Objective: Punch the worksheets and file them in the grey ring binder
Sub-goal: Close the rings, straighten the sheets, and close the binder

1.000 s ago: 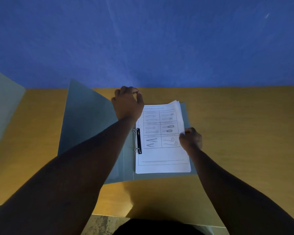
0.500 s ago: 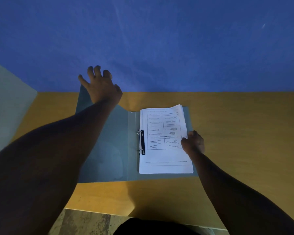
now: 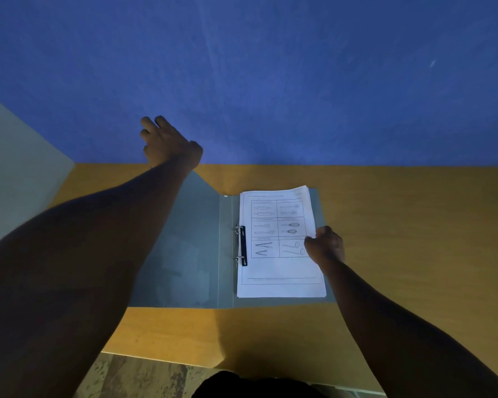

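Note:
The grey ring binder lies open and flat on the yellow table. A stack of white worksheets, printed with a grid of utensil drawings, sits on its right half, threaded on the metal rings with the black clamp. My right hand is curled on the right edge of the stack, thumb on the top sheet. My left hand is lifted above the binder's far left corner, in front of the blue wall, fingers apart and holding nothing. My left forearm hides the left part of the cover.
The yellow table runs back to a blue wall. A pale grey panel stands at the left edge. The table's front edge and a mottled floor show below.
My left hand swung the front cover outward and down until it lay flat, then let go and rose toward the wall. My right hand stayed on the worksheets' edge.

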`<move>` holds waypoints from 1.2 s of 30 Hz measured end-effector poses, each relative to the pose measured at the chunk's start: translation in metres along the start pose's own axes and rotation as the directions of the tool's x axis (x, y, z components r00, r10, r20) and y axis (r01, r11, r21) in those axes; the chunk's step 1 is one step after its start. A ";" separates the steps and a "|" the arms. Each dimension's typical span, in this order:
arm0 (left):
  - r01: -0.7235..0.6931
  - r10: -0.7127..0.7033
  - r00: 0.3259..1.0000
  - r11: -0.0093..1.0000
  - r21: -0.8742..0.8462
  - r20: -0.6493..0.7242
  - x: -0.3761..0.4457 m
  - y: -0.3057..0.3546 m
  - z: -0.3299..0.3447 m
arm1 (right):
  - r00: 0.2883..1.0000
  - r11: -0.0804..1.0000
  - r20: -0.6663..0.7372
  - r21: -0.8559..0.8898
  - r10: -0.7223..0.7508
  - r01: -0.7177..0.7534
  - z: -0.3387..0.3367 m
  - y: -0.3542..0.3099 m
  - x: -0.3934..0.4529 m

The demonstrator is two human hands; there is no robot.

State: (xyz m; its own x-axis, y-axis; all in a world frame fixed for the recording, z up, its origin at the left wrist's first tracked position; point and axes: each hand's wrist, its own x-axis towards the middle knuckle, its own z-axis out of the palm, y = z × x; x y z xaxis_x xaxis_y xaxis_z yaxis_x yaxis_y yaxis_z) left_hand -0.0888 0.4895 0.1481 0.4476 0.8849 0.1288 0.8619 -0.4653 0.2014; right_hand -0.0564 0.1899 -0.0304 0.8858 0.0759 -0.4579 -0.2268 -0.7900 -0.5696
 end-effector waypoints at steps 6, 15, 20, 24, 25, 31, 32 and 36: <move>-0.034 0.033 0.999 0.988 -0.152 -0.009 -0.001 0.020 -0.015 | 0.999 1.000 0.042 -0.006 -0.003 0.003 -0.010 -0.003 -0.002; 0.006 0.033 0.992 0.954 -0.300 0.122 -0.015 0.054 -0.021 | 0.997 0.999 0.069 0.027 0.033 -0.035 -0.024 0.004 0.000; -0.004 0.078 0.978 0.937 -0.350 0.195 -0.029 0.069 -0.016 | 0.995 0.996 0.079 0.067 0.056 -0.062 -0.028 0.008 0.001; -0.017 0.116 0.969 0.911 -0.413 0.217 -0.042 0.080 -0.007 | 0.994 0.990 0.086 0.119 0.062 -0.072 -0.032 0.013 0.001; -0.022 0.125 0.968 0.907 -0.422 0.219 -0.046 0.083 -0.004 | 0.995 0.990 0.086 0.126 0.059 -0.069 -0.032 0.014 0.001; -0.028 0.159 0.954 0.890 -0.455 0.253 -0.068 0.094 0.014 | 0.993 0.990 0.106 0.118 0.059 -0.071 -0.036 0.018 0.001; -0.032 0.170 0.950 0.889 -0.457 0.262 -0.072 0.095 0.018 | 0.991 0.987 0.114 0.139 0.068 -0.084 -0.036 0.020 0.002; -0.032 0.175 0.944 0.892 -0.450 0.280 -0.086 0.100 0.029 | 0.987 0.965 0.146 0.242 0.066 -0.100 -0.035 0.027 0.004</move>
State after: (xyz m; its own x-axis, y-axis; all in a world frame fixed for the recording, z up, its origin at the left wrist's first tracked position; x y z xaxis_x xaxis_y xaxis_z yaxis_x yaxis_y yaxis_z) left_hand -0.0341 0.3674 0.1293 0.6397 0.7599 -0.1151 0.6478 -0.4526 0.6128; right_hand -0.0449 0.1475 -0.0242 0.8001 0.1119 -0.5893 -0.4058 -0.6225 -0.6692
